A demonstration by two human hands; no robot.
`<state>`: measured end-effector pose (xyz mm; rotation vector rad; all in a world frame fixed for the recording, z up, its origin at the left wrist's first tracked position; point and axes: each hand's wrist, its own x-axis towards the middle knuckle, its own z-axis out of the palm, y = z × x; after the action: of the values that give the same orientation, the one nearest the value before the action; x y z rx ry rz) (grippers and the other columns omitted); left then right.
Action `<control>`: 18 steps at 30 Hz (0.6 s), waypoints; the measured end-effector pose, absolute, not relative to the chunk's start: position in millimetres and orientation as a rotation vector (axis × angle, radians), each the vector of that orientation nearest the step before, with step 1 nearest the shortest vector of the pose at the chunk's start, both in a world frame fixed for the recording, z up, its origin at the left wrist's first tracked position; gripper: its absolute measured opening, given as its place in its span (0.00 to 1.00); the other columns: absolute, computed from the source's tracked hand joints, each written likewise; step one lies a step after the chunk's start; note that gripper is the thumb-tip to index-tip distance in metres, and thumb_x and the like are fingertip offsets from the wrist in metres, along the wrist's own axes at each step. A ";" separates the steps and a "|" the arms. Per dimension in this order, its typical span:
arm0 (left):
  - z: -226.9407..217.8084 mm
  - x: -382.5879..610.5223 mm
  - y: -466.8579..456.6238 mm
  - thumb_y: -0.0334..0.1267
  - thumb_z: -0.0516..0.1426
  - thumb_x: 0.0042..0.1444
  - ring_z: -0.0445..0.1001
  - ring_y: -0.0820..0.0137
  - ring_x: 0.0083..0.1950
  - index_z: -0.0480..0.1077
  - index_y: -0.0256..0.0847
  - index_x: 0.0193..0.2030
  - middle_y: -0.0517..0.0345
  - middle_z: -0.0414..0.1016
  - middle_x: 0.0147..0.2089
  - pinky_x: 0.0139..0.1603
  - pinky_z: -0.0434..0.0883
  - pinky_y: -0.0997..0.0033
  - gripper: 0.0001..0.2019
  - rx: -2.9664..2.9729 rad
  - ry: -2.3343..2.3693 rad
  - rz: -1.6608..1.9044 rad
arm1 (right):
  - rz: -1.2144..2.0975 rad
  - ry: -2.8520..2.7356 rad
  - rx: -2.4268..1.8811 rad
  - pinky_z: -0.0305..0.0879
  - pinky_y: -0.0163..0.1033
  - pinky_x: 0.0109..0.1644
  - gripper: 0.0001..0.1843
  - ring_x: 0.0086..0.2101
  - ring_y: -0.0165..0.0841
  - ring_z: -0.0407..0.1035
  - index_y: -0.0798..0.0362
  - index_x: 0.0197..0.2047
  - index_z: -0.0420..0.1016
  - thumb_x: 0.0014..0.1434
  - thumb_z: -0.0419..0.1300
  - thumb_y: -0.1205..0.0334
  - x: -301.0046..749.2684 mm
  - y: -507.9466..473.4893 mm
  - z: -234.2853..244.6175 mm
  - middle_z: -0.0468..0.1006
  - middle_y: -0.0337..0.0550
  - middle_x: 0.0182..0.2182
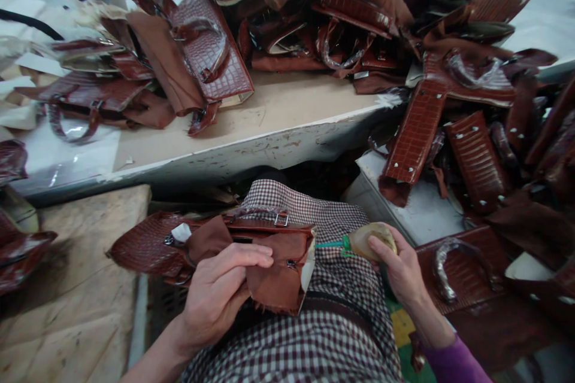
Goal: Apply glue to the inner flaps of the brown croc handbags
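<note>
Pinching a fold of brown lining between thumb and fingers, our left hand [220, 290] holds the half-made brown handbag [215, 248] on our checked lap. Just right of it, our right hand [402, 269] is wrapped around a small squeeze bottle [371, 239], its green nozzle touching the bag's edge. Beyond both hands, across the worktable [269, 125], lie heaps of brown bag pieces [314, 18].
</note>
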<state>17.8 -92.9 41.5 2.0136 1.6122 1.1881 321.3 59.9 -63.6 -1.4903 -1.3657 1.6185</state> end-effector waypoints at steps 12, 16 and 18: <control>45.5 20.6 -92.1 0.20 0.54 0.60 0.79 0.67 0.49 0.73 0.33 0.43 0.49 0.81 0.42 0.49 0.77 0.72 0.10 2.035 1.618 1.167 | 1.804 -1.301 -1.551 0.58 0.32 0.17 0.25 0.21 0.30 0.62 0.53 0.49 0.75 0.54 0.70 0.47 318.9 40.2 -34.0 0.75 0.39 0.29; 45.3 20.5 -92.1 0.20 0.54 0.60 0.79 0.67 0.49 0.73 0.34 0.43 0.49 0.81 0.42 0.49 0.78 0.72 0.10 2.028 1.610 1.169 | 1.941 -1.149 -1.472 0.57 0.29 0.17 0.22 0.22 0.28 0.60 0.52 0.49 0.76 0.56 0.71 0.50 322.4 27.2 -29.6 0.74 0.39 0.29; 44.8 20.4 -92.5 0.20 0.54 0.60 0.79 0.67 0.49 0.73 0.34 0.43 0.49 0.81 0.42 0.49 0.78 0.72 0.10 2.026 1.611 1.164 | 1.968 -1.079 -1.454 0.57 0.29 0.17 0.22 0.22 0.28 0.60 0.53 0.49 0.76 0.56 0.71 0.50 321.3 20.7 -24.0 0.73 0.39 0.29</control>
<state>20.4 -92.5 44.8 2.0261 1.6112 1.1637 321.3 20.7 -24.0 -1.4536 -1.0793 1.9685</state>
